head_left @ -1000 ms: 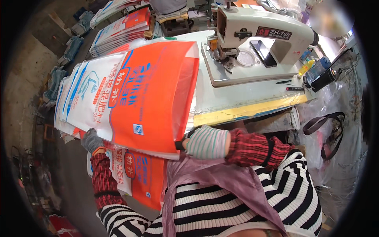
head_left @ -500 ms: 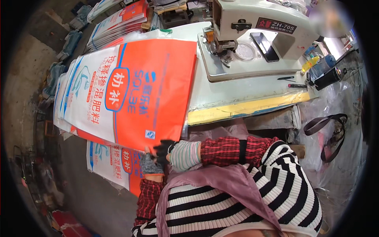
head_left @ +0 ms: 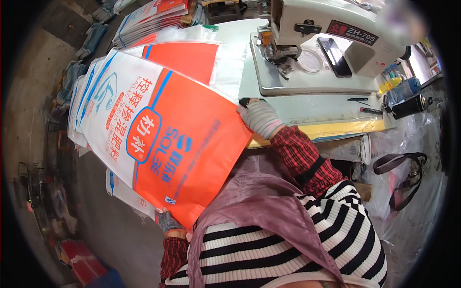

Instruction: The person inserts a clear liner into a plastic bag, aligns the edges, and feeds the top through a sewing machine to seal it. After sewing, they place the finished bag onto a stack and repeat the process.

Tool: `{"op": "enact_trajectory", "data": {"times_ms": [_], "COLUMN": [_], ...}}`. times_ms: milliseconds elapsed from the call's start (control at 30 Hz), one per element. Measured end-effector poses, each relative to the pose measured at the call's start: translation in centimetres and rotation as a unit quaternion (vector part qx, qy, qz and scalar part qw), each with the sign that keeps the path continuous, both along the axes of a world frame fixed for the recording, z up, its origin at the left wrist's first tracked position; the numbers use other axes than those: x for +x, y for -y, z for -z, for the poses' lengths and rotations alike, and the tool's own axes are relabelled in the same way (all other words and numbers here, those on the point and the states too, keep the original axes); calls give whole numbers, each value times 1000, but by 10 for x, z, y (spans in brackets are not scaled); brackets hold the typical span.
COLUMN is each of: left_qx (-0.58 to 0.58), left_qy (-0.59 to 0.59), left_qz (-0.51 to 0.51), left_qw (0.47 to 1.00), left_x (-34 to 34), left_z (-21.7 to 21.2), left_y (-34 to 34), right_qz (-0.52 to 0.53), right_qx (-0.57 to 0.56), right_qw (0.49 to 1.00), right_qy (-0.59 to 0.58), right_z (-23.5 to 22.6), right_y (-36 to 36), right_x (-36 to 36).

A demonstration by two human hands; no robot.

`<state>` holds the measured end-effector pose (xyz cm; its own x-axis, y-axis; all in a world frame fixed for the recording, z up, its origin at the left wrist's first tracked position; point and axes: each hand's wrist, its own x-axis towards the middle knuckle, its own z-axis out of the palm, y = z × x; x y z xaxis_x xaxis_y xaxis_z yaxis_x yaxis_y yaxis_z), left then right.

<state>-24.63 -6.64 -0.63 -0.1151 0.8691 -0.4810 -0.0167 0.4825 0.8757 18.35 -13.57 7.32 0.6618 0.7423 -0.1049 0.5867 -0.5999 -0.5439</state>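
A large white-and-orange woven sack with blue and red print lies slanted from the table toward my body. At its right corner my right hand, in a striped glove with dark fingertips, is closed on the edge. My left hand, in a grey glove, grips the near lower edge, its fingers partly hidden beneath the sack. Under it, more orange-and-white sacks lie on the table, their left edges fanned out. Part of another sack hangs lower, below the held one.
A white sewing machine stands at the table's back right, with a phone and a round clear lid on its bed. Pens, bottles and a black canister are farther right. Bundled sacks are stacked at the back left.
My hands were close together at the sack's near right corner. Now they are apart, the right farther up and right, the left lower; the top sack has turned and slid toward me.
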Motion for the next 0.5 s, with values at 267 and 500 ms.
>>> {"op": "enact_trajectory", "data": {"times_ms": [267,500], "left_qx": [-33,-82], "left_qy": [96,34], "left_qz": [47,83], "left_qw": [994,993], "left_x": [5,12], "left_z": [-6,-23], "left_y": [22,59], "right_qz": [-80,-6], "right_qx": [-67,-120], "right_qw": [993,992], "right_qy": [62,40], "right_z": [8,17], "right_y": [28,56], "right_x": [-9,-29]}}
